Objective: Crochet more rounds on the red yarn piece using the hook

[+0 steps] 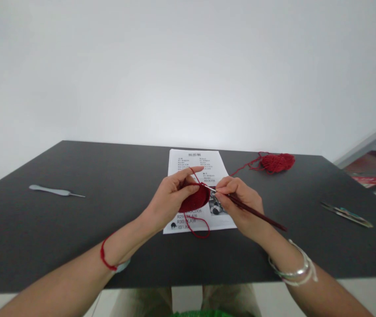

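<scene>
Pinched between the thumb and fingers of my left hand (171, 193) is a small dark red crochet piece (195, 200). Red yarn runs up from it over my raised left index finger. My right hand (240, 202) is closed around a crochet hook (257, 214) with a dark brown handle, its metal tip at the top edge of the piece. A loose loop of red yarn (201, 237) hangs below, over the front edge of a printed pattern sheet (220, 165). My left palm side and part of the piece are hidden.
A ball of red yarn (276, 163) lies at the back right, its strand leading toward my hands. On the left rests a grey-handled hook (54, 190). Small thread snips (346, 214) lie at the right. The dark table (108, 167) meets a white wall behind.
</scene>
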### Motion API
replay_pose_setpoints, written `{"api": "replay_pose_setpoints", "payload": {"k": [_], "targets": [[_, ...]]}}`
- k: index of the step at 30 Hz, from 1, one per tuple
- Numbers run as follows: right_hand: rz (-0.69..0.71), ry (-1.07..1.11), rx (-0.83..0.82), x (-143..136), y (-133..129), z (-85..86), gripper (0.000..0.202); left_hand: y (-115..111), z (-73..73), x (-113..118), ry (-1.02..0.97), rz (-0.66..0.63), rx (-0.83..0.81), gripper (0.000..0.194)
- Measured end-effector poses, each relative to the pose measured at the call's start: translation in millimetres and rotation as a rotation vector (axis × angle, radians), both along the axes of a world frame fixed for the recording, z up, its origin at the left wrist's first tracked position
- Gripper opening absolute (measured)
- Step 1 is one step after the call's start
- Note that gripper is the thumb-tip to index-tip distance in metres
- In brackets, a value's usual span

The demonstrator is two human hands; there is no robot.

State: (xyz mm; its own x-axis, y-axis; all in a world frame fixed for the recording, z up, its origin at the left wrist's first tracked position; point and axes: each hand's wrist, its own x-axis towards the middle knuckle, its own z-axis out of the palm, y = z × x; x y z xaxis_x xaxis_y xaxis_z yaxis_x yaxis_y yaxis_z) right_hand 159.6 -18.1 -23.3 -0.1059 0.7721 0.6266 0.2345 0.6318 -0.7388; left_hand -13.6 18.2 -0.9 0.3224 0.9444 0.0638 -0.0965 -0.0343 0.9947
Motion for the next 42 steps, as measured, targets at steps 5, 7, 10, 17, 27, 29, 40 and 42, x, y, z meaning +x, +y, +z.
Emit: {"api": "replay_pose_setpoints", "payload": {"k": [5,7,10,17,27,29,40,42], "targets": [[0.025,0.055,-0.098,1,-1,2.4,0.012,0,0.3,-1,0.030,-0.025,0.011,0.042],[0.034,0.079,-0.113,1,-1,1.9,0.012,0,0.9,-2,0.044,-0.030,0.020,0.041],[0.077,0.195,-0.168,0,3,0.1,0.013,-2,1.6,-2,0.042,-0.037,0.021,0.037],[0.178,0.482,-0.324,0,10,-2.9,0.019,-1,1.0,-3,0.016,-0.020,-0.024,0.030],[0.304,0.574,-0.462,-11,8,2.7,0.018,-3,-0.2,1,-0.137,-0.119,-0.135,0.053],[0.201,0.412,-0.339,-12,8,-4.6,0.014,-5,-1.4,4,-0.175,-0.114,-0.190,0.061],[0.048,0.055,0.099,-6,10,-16.8,0.013,2,1.1,2,-0.308,-0.191,-0.524,0.048],[0.197,0.301,-0.166,-6,14,-12.1,0.010,5,2.0,-2,-0.299,-0.179,-0.514,0.047]]}}
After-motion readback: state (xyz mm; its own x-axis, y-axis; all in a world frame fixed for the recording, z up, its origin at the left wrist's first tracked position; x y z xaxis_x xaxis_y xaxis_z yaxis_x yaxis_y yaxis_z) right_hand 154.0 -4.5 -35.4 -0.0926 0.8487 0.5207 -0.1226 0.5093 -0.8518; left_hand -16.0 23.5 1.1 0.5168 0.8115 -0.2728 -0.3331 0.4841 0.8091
